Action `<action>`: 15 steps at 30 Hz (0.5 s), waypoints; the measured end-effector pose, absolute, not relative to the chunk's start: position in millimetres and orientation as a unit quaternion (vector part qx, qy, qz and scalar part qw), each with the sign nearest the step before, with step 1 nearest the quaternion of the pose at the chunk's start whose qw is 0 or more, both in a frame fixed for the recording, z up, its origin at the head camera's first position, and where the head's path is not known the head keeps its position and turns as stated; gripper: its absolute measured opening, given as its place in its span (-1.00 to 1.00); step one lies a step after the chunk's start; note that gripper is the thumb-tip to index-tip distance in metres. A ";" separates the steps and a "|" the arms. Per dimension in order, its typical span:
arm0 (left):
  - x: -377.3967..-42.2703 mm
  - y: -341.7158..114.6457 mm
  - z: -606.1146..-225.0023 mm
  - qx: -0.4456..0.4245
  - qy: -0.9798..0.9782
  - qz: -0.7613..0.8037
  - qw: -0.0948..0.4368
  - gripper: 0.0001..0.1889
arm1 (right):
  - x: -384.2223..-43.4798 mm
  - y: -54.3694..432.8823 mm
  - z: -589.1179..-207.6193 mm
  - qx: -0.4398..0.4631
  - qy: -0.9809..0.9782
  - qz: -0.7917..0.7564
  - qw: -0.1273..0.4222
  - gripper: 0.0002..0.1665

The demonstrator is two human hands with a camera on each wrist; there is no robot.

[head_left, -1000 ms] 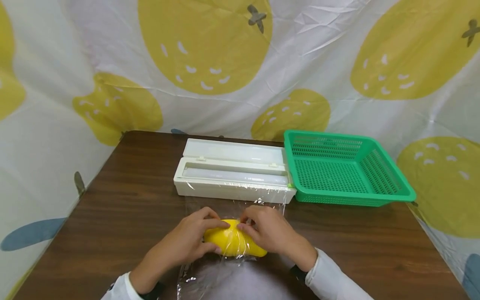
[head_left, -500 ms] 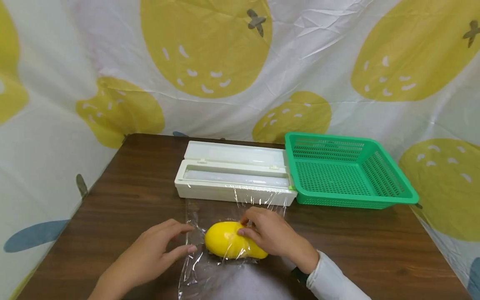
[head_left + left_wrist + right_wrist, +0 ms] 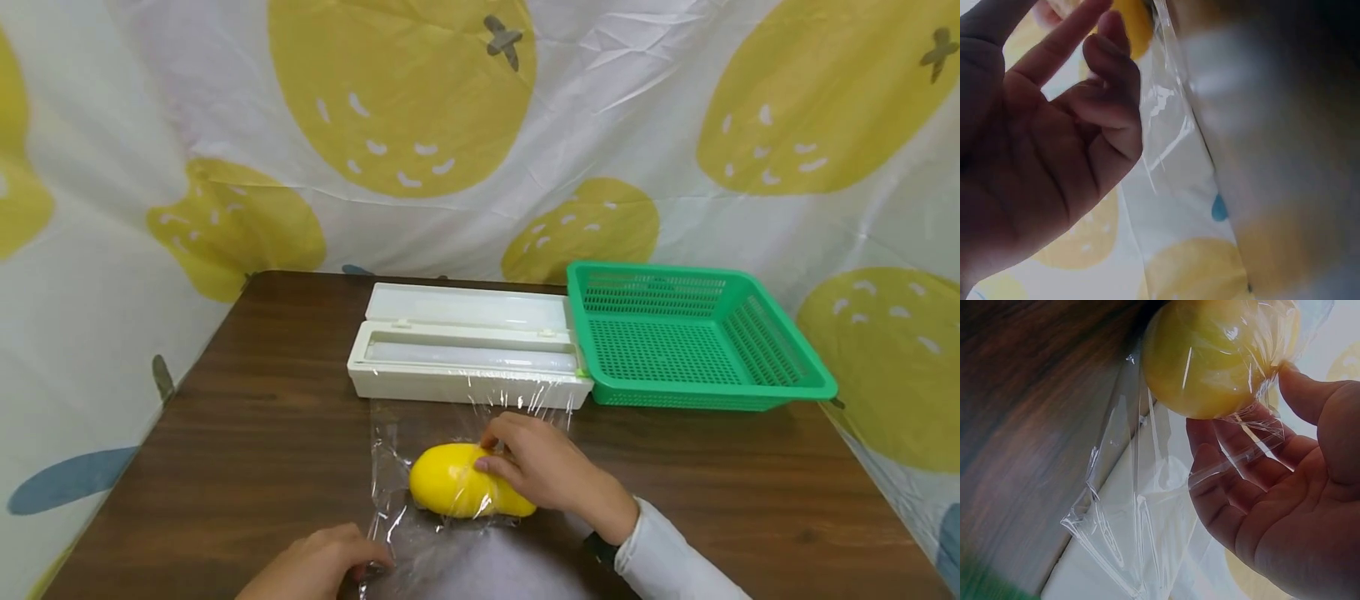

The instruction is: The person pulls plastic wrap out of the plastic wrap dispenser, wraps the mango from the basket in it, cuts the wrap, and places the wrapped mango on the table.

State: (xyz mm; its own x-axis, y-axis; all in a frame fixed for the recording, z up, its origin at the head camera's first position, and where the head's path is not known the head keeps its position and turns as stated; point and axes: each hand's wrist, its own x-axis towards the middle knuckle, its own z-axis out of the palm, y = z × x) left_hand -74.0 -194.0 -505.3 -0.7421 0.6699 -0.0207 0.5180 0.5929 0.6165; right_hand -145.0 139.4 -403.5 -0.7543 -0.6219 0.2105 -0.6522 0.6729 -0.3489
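In the thick of the wrapping now, by the look of it: straight to the yellow mango-shaped fruit (image 3: pixel 442 482), lying lengthwise on the dark wooden tabletop (image 3: pixel 247 433), with clear cling film (image 3: pixel 427 550) creased over it. Pinching a gather of that film against the fruit's right part with the right hand (image 3: pixel 543 462), thumb on one side, fingers on the other. Down near the film's left edge with the left hand (image 3: pixel 318 562), fingers bent; impossible to make out whether gripping the plastic or just touching. Seems to call next for catching that edge firmly and folding it up over the fruit's left end, without losing the right-hand pinch; could spring loose otherwise. Farther out, on to the white dispenser box (image 3: pixel 457 387), with lid (image 3: pixel 472 307) laid back, film roll (image 3: pixel 472 356) inside and film trailing down from the front toward the fruit. Just right of that, a green plastic basket (image 3: pixel 690 397); behind everything, a fruit-print curtain (image 3: pixel 600 125).
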 end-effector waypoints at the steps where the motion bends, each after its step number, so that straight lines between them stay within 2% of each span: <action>1: -72.7 -191.6 -505.2 0.345 0.886 0.288 0.110 -0.67 | -145.2 139.4 -403.4 0.348 -0.914 0.204 0.037 -0.76; 5: -69.0 -183.7 -500.2 0.340 0.892 0.272 0.124 -0.86 | -145.8 139.4 -402.7 0.348 -0.915 0.203 0.037 -0.75; 8: -67.1 -180.4 -496.5 0.322 0.896 0.269 0.145 -0.87 | -146.0 139.0 -402.7 0.350 -0.914 0.203 0.036 -0.74; 15: -54.5 -166.1 -466.8 0.336 0.895 0.250 0.153 -0.88 | -145.9 138.4 -403.2 0.351 -0.914 0.198 0.036 -0.73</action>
